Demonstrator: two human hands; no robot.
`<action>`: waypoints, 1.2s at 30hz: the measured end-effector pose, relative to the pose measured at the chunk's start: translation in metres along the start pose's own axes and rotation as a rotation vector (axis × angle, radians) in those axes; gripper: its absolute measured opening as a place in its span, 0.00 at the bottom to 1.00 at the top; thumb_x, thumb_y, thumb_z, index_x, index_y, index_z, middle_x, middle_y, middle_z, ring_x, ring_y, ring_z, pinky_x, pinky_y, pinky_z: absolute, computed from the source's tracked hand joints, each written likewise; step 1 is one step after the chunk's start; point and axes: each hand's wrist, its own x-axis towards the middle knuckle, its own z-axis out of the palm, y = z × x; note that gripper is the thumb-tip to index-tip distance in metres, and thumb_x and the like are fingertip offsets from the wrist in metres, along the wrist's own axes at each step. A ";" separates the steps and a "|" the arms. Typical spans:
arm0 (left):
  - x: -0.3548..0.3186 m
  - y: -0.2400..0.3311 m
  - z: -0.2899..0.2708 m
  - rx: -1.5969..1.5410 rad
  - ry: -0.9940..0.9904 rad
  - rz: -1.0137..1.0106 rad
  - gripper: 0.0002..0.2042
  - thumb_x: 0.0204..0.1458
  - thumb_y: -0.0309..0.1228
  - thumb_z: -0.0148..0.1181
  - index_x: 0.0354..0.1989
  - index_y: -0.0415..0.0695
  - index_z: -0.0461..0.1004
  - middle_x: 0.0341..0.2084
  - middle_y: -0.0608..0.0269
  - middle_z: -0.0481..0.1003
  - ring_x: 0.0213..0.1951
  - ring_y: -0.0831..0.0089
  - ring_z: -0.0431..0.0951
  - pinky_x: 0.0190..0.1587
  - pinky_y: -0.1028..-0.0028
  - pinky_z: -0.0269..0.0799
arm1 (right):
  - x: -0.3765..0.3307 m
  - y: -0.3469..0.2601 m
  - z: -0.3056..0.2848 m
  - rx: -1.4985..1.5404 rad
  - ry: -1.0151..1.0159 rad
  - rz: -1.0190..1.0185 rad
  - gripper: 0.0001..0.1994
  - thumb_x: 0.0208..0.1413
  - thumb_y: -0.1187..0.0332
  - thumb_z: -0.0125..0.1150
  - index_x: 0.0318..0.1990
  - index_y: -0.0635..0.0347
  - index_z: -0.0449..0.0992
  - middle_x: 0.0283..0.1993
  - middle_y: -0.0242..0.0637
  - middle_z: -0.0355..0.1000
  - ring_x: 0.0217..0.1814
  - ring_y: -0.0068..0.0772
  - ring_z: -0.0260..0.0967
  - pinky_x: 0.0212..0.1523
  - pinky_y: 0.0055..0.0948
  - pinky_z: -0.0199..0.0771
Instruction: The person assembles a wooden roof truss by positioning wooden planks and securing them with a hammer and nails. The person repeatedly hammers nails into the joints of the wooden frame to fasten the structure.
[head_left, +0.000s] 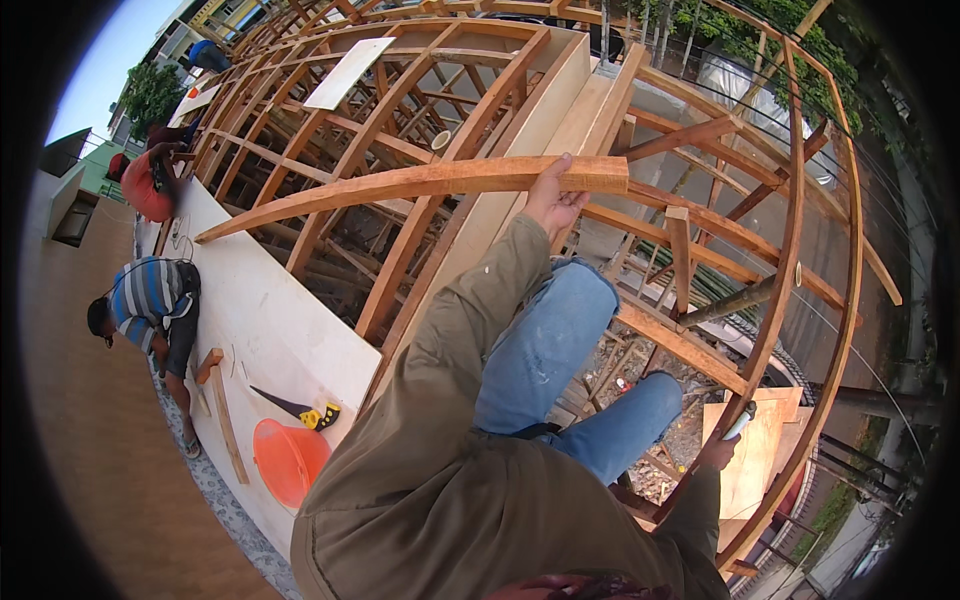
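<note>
My left hand grips the right end of a long curved wooden plank, which lies across the ribs of a big wooden hull frame. The olive sleeve of that arm reaches up from the lower middle. My right hand is low on the right beside a curved rib, closed around a small pale-handled tool; what kind of tool it is I cannot tell. My legs in blue jeans rest on the frame's beams between the two hands.
A large plywood sheet covers the frame's left side, bearing a handsaw and an orange bowl-shaped thing. A person in a striped shirt bends at its edge, another in red farther back. Open gaps between ribs show debris below.
</note>
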 end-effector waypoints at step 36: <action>-0.008 0.299 -0.360 2.959 0.592 0.046 0.47 0.46 0.20 0.73 0.74 0.59 0.53 0.72 0.54 0.61 0.76 0.55 0.53 0.71 0.39 0.53 | -0.003 -0.010 -0.008 -0.011 -0.044 0.098 0.30 0.60 0.54 0.65 0.64 0.57 0.63 0.43 0.63 0.78 0.46 0.70 0.77 0.46 0.59 0.76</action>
